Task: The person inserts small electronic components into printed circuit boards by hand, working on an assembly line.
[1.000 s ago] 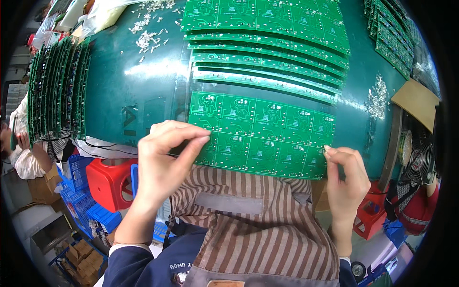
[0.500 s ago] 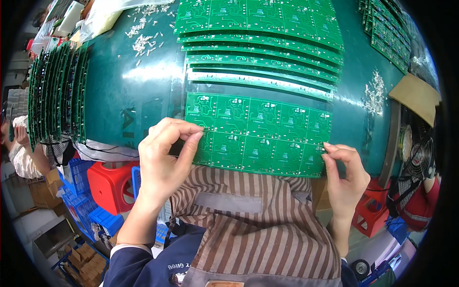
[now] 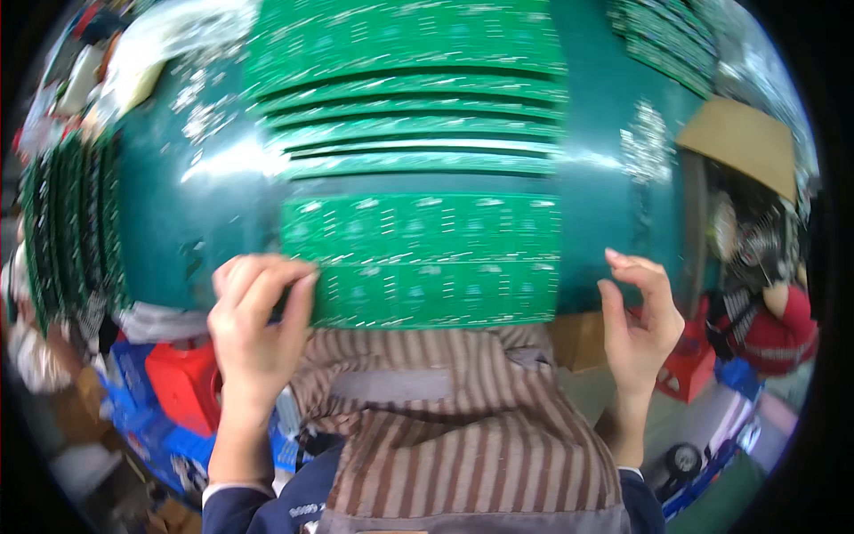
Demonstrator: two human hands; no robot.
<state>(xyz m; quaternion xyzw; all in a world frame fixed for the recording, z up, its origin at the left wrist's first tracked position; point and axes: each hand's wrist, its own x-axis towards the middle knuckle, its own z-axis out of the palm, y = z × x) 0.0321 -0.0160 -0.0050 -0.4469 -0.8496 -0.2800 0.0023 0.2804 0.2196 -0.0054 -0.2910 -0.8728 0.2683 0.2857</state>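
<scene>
A green circuit board panel [image 3: 422, 262] lies flat at the table's near edge, in front of my striped apron. At its left edge is my left hand [image 3: 258, 307], thumb and forefinger pressed together over the board's surface. Motion blur hides what, if anything, is between those fingertips. My right hand [image 3: 642, 316] is off the board to the right, thumb and forefinger apart with nothing between them. Just beyond the panel, several more green circuit boards [image 3: 409, 36] overlap in a stepped row.
Small loose parts lie scattered at the table's far left [image 3: 200, 102] and in a pile at right [image 3: 647, 142]. Upright boards [image 3: 71, 227] line the left edge; more boards [image 3: 667, 40] sit far right. A cardboard piece [image 3: 738, 142] and small fan [image 3: 761, 240] are at right.
My right hand has come away from the panel's right edge, its fingers parting. The left hand stays at the left edge. The whole view has shifted and blurred.
</scene>
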